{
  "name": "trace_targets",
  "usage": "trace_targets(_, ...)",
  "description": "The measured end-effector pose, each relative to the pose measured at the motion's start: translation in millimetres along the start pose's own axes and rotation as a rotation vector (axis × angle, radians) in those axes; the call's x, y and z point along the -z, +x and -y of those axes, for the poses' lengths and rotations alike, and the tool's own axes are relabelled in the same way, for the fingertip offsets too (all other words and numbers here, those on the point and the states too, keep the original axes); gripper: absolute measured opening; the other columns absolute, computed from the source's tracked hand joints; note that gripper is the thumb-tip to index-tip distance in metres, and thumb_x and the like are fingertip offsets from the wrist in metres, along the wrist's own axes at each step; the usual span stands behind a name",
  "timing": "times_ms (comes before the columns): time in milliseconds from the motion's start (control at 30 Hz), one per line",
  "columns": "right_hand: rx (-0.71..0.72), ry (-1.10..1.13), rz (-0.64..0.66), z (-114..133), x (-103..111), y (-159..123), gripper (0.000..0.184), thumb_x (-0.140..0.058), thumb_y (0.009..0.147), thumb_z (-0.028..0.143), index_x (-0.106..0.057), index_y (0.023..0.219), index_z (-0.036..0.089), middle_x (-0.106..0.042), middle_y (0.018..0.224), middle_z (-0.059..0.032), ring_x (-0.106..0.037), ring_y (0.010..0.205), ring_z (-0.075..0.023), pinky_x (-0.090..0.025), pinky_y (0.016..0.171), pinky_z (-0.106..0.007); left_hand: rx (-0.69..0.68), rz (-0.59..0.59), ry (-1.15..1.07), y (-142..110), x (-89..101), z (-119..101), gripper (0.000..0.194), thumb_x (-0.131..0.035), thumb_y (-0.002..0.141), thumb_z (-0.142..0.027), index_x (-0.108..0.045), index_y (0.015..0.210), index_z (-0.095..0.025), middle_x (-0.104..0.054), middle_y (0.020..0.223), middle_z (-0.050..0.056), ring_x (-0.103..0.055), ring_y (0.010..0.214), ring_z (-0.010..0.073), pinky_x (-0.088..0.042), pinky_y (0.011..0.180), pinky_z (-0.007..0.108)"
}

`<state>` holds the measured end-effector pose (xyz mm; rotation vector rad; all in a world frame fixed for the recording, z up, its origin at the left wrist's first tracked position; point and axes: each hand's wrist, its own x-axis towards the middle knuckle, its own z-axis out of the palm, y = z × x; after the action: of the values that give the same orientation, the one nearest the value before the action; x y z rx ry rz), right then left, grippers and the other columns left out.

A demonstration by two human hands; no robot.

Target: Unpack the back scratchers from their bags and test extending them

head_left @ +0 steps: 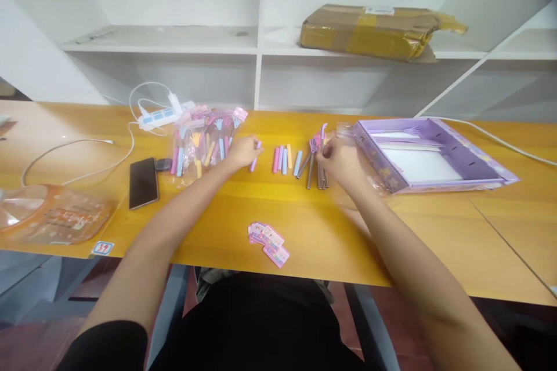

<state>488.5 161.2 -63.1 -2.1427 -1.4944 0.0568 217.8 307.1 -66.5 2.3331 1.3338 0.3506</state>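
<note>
My left hand [243, 152] is closed on a small purple tube-shaped handle [256, 156], held tilted above the table. To its right, several pink, purple, blue and yellow handles [281, 159] lie side by side, with one blue handle [298, 163] a little apart. My right hand [342, 159] has its fingers pinched at a bunch of back scratchers [321, 177] with metal rods and small hand-shaped heads. A purple-headed back scratcher [322, 129] shows at its fingertips. The palm side of that hand is hidden.
Bagged back scratchers [204, 145] lie left, near a power strip [163, 116], a phone [144, 184] and an orange plastic bag [61, 214]. Pink cards [267, 239] lie in front. A purple box [394, 179] stands right. A taped carton [361, 29] sits on the shelf.
</note>
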Motion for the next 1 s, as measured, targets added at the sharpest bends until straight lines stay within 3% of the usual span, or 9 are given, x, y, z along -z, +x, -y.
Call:
trace_targets(133, -0.022, -0.07, 0.036, -1.9, -13.6, 1.0, 0.01, -0.067, 0.098, 0.023, -0.061, 0.091, 0.021, -0.075, 0.084, -0.0086, -0.065, 0.073, -0.0217, -0.043, 0.071, -0.031, 0.068, -0.047, -0.029, 24.5, -22.5, -4.3, 0.038, -0.073, 0.104, -0.038, -0.066, 0.133, -0.014, -0.082, 0.107, 0.013, -0.076, 0.107, 0.0268, -0.05, 0.096, 0.033)
trace_targets(300, -0.026, -0.156, 0.068, -2.6, -23.0, 0.1, 0.011, -0.064, 0.102, 0.03, -0.065, 0.101, 0.018, -0.078, 0.095, -0.0141, -0.07, 0.082, -0.0261, -0.045, 0.074, -0.033, 0.088, -0.102, -0.033, 23.3, -35.6, -5.3, 0.045, -0.062, 0.111, -0.044, -0.06, 0.143, -0.012, -0.079, 0.128, 0.019, -0.074, 0.121, 0.0308, -0.051, 0.1, 0.037)
trace_targets(567, -0.044, -0.255, 0.112, 6.2, -28.0, -9.2, 0.022, -0.059, 0.105, 0.037, -0.067, 0.11, 0.017, -0.078, 0.097, -0.0166, -0.073, 0.088, -0.0291, -0.046, 0.073, -0.032, 0.009, -0.062, -0.032, 3.4, -43.5, -24.0, 0.038, -0.059, 0.112, -0.037, -0.061, 0.143, -0.016, -0.081, 0.123, 0.016, -0.075, 0.119, 0.0302, -0.054, 0.101, 0.038)
trace_targets(767, -0.034, -0.257, 0.118, 6.5, -25.0, -13.3, 0.014, -0.06, 0.104, 0.032, -0.065, 0.106, 0.019, -0.078, 0.095, -0.0141, -0.071, 0.083, -0.0272, -0.04, 0.07, -0.031, -0.061, -0.031, -0.027, -1.6, -52.9, -38.8, 0.042, -0.06, 0.11, -0.035, -0.059, 0.147, -0.016, -0.081, 0.118, 0.017, -0.077, 0.111, 0.0314, -0.054, 0.098, 0.041)
trace_targets(867, -0.033, -0.232, 0.111, 5.4, -24.5, -14.2, 0.019, -0.06, 0.105, 0.038, -0.065, 0.102, 0.02, -0.077, 0.089, -0.0119, -0.068, 0.078, -0.0255, -0.037, 0.067, -0.031, -0.051, -0.052, -0.022, 5.0, -43.5, -32.3, 0.044, -0.06, 0.109, -0.036, -0.059, 0.147, -0.014, -0.081, 0.118, 0.017, -0.076, 0.11, 0.0313, -0.055, 0.096, 0.04)
trace_targets(1000, -0.044, -0.192, 0.077, 2.8, -20.8, -15.8, 0.026, -0.056, 0.107, 0.044, -0.064, 0.096, 0.021, -0.076, 0.086, -0.0115, -0.066, 0.074, -0.0244, -0.033, 0.065, -0.031, -0.03, -0.132, 0.009, 17.5, -4.6, -8.7, 0.034, -0.055, 0.108, -0.027, -0.064, 0.139, -0.015, -0.079, 0.121, 0.015, -0.072, 0.114, 0.0289, -0.053, 0.103, 0.039)
